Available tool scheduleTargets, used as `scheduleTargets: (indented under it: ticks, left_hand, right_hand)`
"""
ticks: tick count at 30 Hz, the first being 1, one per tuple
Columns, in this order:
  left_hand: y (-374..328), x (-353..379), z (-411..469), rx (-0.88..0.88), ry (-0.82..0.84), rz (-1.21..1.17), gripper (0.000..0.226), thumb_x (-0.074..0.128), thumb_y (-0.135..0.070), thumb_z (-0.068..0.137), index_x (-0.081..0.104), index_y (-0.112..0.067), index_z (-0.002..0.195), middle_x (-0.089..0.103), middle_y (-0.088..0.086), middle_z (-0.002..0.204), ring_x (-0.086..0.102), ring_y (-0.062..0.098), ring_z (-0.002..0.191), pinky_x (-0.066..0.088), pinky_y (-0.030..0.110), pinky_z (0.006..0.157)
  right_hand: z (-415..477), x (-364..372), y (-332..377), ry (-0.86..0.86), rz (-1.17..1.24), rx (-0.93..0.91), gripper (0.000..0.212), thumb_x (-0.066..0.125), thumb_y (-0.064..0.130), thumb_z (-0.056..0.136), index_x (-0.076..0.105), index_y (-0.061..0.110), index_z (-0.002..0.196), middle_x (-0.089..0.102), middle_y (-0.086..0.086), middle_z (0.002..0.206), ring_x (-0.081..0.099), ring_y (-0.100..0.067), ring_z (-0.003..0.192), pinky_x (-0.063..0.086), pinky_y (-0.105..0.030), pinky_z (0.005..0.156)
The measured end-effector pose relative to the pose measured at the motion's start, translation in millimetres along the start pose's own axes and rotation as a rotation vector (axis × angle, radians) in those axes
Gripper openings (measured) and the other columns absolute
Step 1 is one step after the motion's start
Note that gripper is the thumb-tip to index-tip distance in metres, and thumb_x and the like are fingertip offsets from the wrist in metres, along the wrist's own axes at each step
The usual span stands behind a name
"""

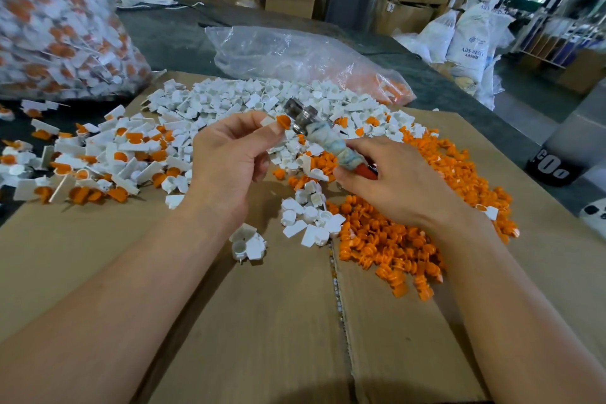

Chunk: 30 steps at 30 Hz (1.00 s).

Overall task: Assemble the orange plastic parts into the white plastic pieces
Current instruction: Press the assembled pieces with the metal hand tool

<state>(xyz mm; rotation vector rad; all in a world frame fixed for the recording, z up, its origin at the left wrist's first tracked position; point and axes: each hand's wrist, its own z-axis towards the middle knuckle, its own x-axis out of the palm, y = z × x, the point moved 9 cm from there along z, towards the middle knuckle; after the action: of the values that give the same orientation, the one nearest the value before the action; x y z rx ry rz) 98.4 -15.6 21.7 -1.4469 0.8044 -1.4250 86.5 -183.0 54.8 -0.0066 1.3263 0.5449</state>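
Head view: left hand (229, 157) pinches a white piece (267, 121), an orange part (284, 121) apparently seated in it. Right hand (390, 184) grips a cloth-wrapped tool (328, 144), metal head just beside the orange part. Loose orange pile (410, 239) lies beneath the right hand on cardboard (262, 321).

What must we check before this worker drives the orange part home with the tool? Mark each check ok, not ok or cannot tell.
1. White piece pinched in the left hand: ok.
2. Orange part sitting on the white piece: ok; fully seated: cannot tell.
3. Tool gripped by the right hand: ok.
4. Tool's head close beside the orange part: ok; touching: cannot tell.
5. Left fingertips away from the head: not ok, they lie right beside it.
6. Orange pile and white pile near the hands: ok.
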Motion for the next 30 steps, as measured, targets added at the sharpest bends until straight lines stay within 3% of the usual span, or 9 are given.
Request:
scheduleTargets:
  ticks: [6,9,12,15,19,22,26,30]
  left_hand:
    - [-0.2,-1.0,2.7,0.011,-0.009,-0.043,0.028,0.064,0.0,0.081,0.063,-0.019,0.06,0.061,-0.004,0.054,0.036,0.006,0.035,0.029,0.013,0.036]
    - [0.0,-1.3,3.3,0.015,-0.002,-0.041,0.025,0.065,-0.001,0.08,0.063,-0.018,0.062,0.061,-0.004,0.055,0.036,0.006,0.036,0.029,0.014,0.036]
    - [-0.3,-0.8,3.4,0.02,0.01,-0.028,0.021,0.065,-0.002,0.08,0.062,-0.017,0.065,0.06,-0.006,0.054,0.036,0.006,0.035,0.029,0.014,0.036]
    - [-0.8,-0.5,2.9,0.022,0.017,-0.017,0.02,0.065,-0.003,0.08,0.062,-0.016,0.066,0.058,-0.008,0.052,0.036,0.005,0.036,0.029,0.014,0.036]
    - [-1.1,0.2,1.8,0.025,0.017,-0.013,0.022,0.063,-0.001,0.082,0.061,-0.016,0.066,0.056,-0.009,0.049,0.035,0.006,0.036,0.029,0.014,0.037]
    - [0.4,0.3,1.0,0.016,0.01,-0.018,0.024,0.061,0.0,0.083,0.059,-0.016,0.065,0.055,-0.011,0.047,0.034,0.004,0.035,0.029,0.013,0.037]
    - [3.4,-1.0,0.8,-0.009,-0.001,-0.042,0.025,0.06,0.002,0.083,0.058,-0.016,0.065,0.053,-0.011,0.045,0.035,0.003,0.034,0.029,0.012,0.037]
    - [5.4,-2.0,1.2,-0.021,-0.01,-0.046,0.029,0.059,0.003,0.084,0.058,-0.017,0.062,0.053,-0.011,0.044,0.034,0.002,0.034,0.029,0.012,0.036]
  right_hand:
    - [-2.0,3.7,8.0,0.045,0.026,-0.023,0.045,0.044,0.048,0.082,0.059,0.016,0.109,0.059,0.003,0.094,0.05,-0.013,0.083,0.039,-0.03,0.072]
    - [-1.8,6.0,7.2,0.068,0.056,-0.026,0.025,0.047,0.044,0.086,0.055,0.025,0.101,0.048,0.018,0.079,0.046,-0.003,0.075,0.035,-0.019,0.064]
    - [-2.1,7.7,5.2,0.085,0.083,-0.021,0.009,0.05,0.042,0.086,0.047,0.034,0.087,0.046,0.018,0.071,0.045,0.0,0.068,0.032,-0.016,0.058]
    - [-2.8,7.9,5.8,0.082,0.112,-0.022,0.016,0.052,0.041,0.087,0.042,0.038,0.075,0.044,0.014,0.065,0.044,0.005,0.062,0.031,-0.013,0.054]
    - [-3.2,7.8,6.1,0.074,0.118,-0.013,0.014,0.054,0.041,0.086,0.048,0.032,0.078,0.044,0.01,0.062,0.043,-0.002,0.057,0.029,-0.017,0.051]
    - [-2.7,7.6,6.7,0.063,0.102,0.001,0.022,0.056,0.038,0.087,0.042,0.033,0.07,0.043,0.01,0.062,0.042,-0.006,0.057,0.031,-0.024,0.052]
    - [-2.5,7.9,8.1,0.055,0.101,0.011,0.03,0.057,0.035,0.088,0.039,0.029,0.065,0.042,0.009,0.061,0.04,-0.007,0.055,0.029,-0.019,0.049]
    - [-2.5,9.1,9.4,0.056,0.113,0.017,0.031,0.058,0.033,0.088,0.039,0.027,0.064,0.042,0.008,0.06,0.039,-0.008,0.053,0.03,-0.024,0.05]
